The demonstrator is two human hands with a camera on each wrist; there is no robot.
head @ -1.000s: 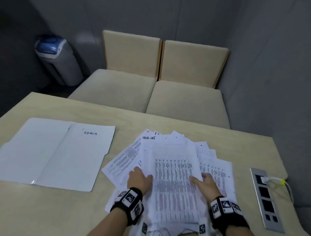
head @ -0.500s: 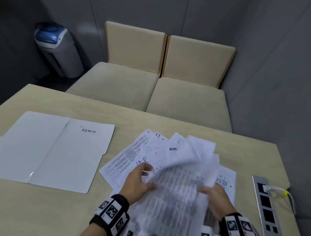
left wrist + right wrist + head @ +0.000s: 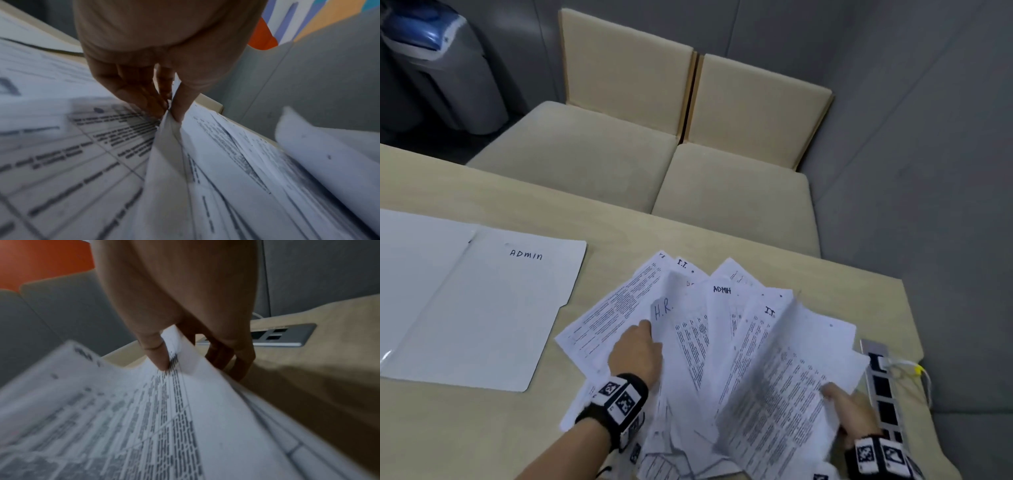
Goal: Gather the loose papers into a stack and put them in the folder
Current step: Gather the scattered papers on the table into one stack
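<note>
Between both sets of fingers, fanned papers (image 3: 709,346) on the table (image 3: 482,428), left hand (image 3: 637,353) pinching an H.R. sheet's edge, right hand (image 3: 854,416) gripping another sheet, ADMIN folder (image 3: 482,308) lying open way off left of the left fingers

The right hand (image 3: 854,416) has swung its pinched sheet (image 3: 784,387) out to the right, baring the ADMIN page (image 3: 722,301), while the left hand (image 3: 637,353) now pinches the H.R. sheet (image 3: 671,329).
</note>
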